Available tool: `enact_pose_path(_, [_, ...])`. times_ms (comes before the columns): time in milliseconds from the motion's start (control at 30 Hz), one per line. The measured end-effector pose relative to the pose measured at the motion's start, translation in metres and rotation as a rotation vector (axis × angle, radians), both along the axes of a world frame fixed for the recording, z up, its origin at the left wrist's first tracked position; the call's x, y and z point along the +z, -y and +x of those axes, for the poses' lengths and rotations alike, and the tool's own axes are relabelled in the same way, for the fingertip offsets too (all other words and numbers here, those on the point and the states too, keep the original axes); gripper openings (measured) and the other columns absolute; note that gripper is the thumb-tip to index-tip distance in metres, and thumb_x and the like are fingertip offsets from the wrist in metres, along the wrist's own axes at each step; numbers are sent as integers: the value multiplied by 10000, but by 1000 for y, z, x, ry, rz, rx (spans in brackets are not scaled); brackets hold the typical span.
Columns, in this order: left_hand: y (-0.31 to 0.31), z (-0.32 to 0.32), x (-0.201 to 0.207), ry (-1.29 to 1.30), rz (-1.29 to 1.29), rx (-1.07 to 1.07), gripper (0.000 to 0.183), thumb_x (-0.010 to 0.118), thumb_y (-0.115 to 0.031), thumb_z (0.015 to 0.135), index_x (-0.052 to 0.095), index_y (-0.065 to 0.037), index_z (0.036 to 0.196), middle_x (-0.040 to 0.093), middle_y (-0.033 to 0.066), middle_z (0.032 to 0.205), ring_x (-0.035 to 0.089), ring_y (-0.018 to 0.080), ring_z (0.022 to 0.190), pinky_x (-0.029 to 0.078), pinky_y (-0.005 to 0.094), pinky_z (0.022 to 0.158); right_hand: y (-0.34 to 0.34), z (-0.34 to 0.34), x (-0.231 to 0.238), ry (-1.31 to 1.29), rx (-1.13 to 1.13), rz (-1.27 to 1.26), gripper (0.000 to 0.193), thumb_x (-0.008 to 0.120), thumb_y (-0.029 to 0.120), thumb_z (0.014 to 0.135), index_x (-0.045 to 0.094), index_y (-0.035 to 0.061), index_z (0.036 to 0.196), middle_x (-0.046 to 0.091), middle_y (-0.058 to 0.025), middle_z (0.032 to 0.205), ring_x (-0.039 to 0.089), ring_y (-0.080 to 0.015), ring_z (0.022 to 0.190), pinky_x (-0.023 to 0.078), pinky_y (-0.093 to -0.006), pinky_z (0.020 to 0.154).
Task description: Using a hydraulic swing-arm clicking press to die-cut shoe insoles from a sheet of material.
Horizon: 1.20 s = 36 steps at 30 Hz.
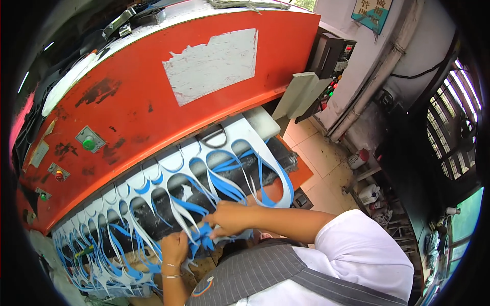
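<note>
A white-and-blue sheet, cut through with rows of rounded openings, drapes out of the red machine toward me, its edge in thin dangling strips. My right hand is closed on a bunch of blue and white strips at the sheet's near edge. Just left of it and lower, my left hand is closed at the same edge, fingers curled round strips of the sheet. Its fingertips are partly hidden. A dark curved cutting die shows at the sheet's far edge.
The red press spans the far side, with a green button and a red one. A control box stands right of it. Pale tiled floor, a shelf of bottles and a white jug lie further right.
</note>
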<state>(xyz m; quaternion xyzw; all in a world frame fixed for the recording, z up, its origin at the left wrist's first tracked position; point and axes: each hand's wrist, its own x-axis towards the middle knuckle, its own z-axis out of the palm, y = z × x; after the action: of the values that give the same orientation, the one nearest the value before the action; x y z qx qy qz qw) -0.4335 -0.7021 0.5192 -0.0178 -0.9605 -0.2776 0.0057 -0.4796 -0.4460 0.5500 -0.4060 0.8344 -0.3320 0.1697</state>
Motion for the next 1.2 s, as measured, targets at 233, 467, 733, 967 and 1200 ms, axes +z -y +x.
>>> enact_pose_path(233, [-60, -58, 46, -246, 10, -226, 174, 657, -203, 721, 636, -46, 647, 607, 157, 627, 601, 331, 568, 444, 402, 514, -84, -79, -10, -465, -457, -217, 284, 702, 212, 792, 648, 56, 1023, 648, -117, 1074, 595, -329, 1017, 482, -415, 847])
enact_pose_path(467, [-101, -82, 92, 139, -378, -554, 101, 606, -179, 703, 621, -86, 738, 646, 130, 733, 622, 342, 657, 494, 431, 595, -117, -97, -78, -520, -160, -96, 176, 710, 200, 749, 594, 82, 810, 551, -84, 858, 540, -299, 843, 456, -394, 771])
enact_pose_path(733, [-159, -138, 19, -179, 52, -552, 343, 764, -208, 732, 647, -105, 1037, 620, 87, 1053, 618, 282, 983, 513, 359, 790, -123, -101, -93, -420, -173, -282, 170, 711, 150, 750, 572, 57, 782, 519, -105, 794, 512, -304, 799, 433, -390, 745])
enact_pose_path(967, [-162, -140, -39, -282, 181, -593, 190, 780, -164, 668, 643, -94, 781, 568, 75, 899, 570, 288, 830, 471, 384, 723, -125, -113, -32, -107, -67, 183, 157, 686, 90, 770, 649, 68, 921, 596, -107, 870, 566, -315, 911, 469, -386, 791])
enact_pose_path(1200, [-164, -133, -54, -260, 289, -525, 160, 755, -183, 717, 649, -98, 802, 544, 62, 917, 533, 275, 870, 423, 391, 783, -66, -187, -8, -598, 79, 575, 926, 836, 175, 590, 410, 238, 1409, 354, -116, 1469, 332, -287, 1366, 353, -407, 1065])
